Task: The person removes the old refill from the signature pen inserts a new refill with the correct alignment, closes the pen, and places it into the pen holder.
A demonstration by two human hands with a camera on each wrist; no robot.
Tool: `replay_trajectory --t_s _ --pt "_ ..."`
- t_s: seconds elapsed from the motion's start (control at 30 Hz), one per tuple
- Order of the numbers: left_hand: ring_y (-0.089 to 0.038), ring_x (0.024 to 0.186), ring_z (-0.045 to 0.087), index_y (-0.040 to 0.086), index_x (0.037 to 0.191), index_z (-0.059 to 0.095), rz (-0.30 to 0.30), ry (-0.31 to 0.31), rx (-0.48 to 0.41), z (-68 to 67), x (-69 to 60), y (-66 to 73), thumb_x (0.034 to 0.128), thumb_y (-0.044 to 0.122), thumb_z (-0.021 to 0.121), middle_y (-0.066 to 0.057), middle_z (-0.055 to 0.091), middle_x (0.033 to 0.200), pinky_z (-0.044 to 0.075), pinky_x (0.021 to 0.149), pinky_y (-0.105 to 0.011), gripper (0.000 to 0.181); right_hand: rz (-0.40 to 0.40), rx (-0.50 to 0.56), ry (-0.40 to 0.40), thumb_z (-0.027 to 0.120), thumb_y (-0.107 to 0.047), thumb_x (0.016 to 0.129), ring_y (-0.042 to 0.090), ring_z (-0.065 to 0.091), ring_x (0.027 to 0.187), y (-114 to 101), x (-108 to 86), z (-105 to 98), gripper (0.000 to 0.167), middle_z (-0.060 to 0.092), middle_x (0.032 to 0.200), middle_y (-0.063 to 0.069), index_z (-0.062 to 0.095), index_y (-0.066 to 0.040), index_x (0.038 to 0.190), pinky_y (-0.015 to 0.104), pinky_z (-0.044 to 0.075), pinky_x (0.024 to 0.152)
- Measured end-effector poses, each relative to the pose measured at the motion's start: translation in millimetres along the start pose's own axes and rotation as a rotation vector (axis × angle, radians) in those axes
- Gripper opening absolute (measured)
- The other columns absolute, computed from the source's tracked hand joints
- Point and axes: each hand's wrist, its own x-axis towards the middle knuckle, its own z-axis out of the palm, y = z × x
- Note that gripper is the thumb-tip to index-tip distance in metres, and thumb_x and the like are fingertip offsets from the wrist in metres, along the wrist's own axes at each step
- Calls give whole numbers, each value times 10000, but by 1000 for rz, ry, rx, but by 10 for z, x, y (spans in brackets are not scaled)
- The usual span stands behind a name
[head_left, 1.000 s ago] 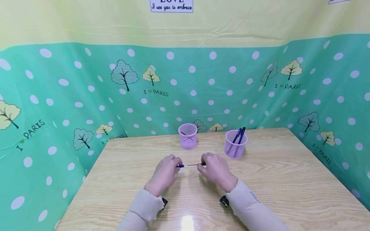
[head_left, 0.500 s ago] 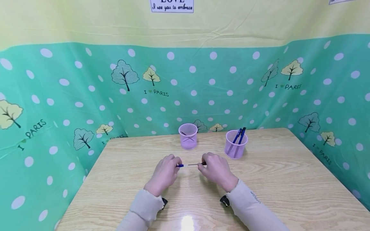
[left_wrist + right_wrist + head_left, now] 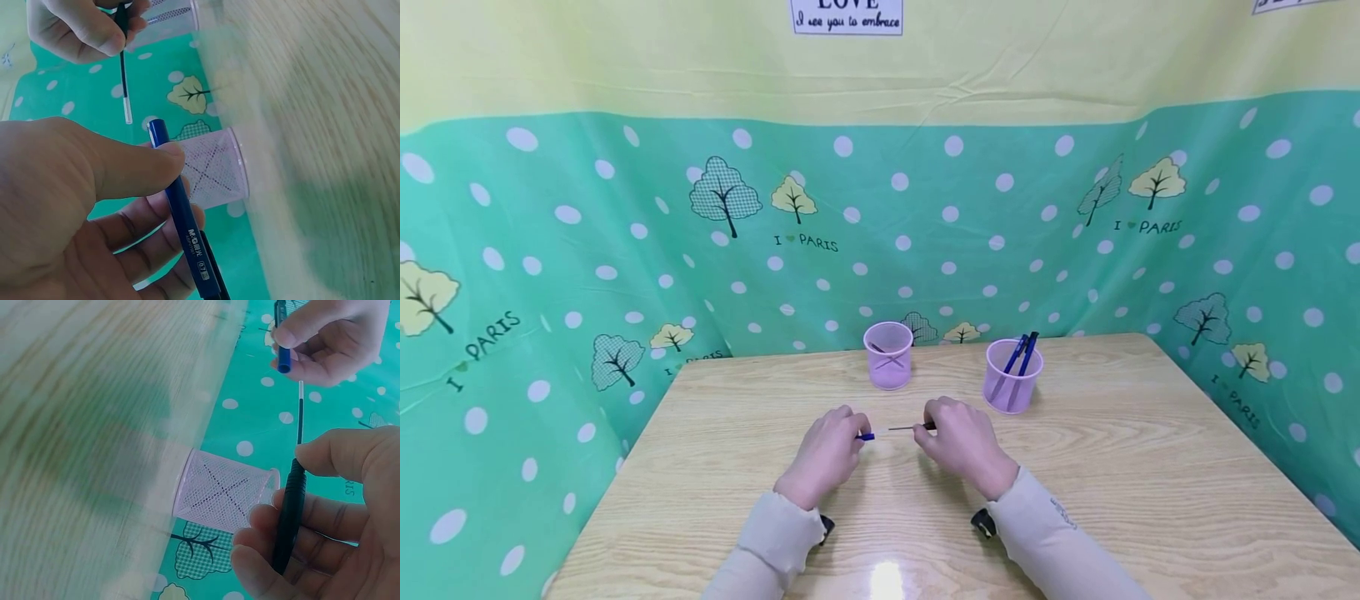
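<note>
In the head view the left hand (image 3: 824,454) and right hand (image 3: 964,442) face each other above the table. The left hand pinches a blue pen barrel (image 3: 187,231) between thumb and fingers, its open end toward the right hand. Held in the right hand is a black ribbed grip piece (image 3: 291,515), from which a thin dark refill (image 3: 300,422) with a clear end sticks out toward the barrel. A small gap separates refill and barrel.
Behind the hands on the wooden table (image 3: 760,383) stands a pink mesh cup (image 3: 889,367) with a thin dark item inside. To its right, another pink cup (image 3: 1011,392) holds blue pens (image 3: 1028,354). A patterned green cloth (image 3: 880,225) hangs behind.
The blue barrel in the left hand has tipped and dropped slightly at its open end. The right hand has hardly moved.
</note>
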Motion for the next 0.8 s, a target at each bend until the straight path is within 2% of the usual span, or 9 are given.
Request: replay_trajectory --t_s 0.3,0.6,0.8 --pt "-145 722 513 116 893 692 5 -48 24 71 3 -51 806 -20 659 26 544 790 450 642 -315 165 -8 -7 1 690 -311 812 96 487 569 -10 -9 2 180 535 689 -75 610 -177 722 283 404 482" --pt "-160 707 518 125 840 689 -34 -119 32 125 -16 -80 800 -49 630 17 541 753 464 647 -339 188 -18 -6 6 692 -321 817 99 497 569 -12 -17 11 178 541 695 -70 633 -168 748 281 411 489" --pt "-154 711 531 138 848 690 -33 -133 23 156 -13 -94 803 -60 621 23 549 760 478 654 -338 214 -23 -3 12 695 -321 817 95 496 566 -15 -17 13 177 549 697 -67 642 -164 752 277 413 487"
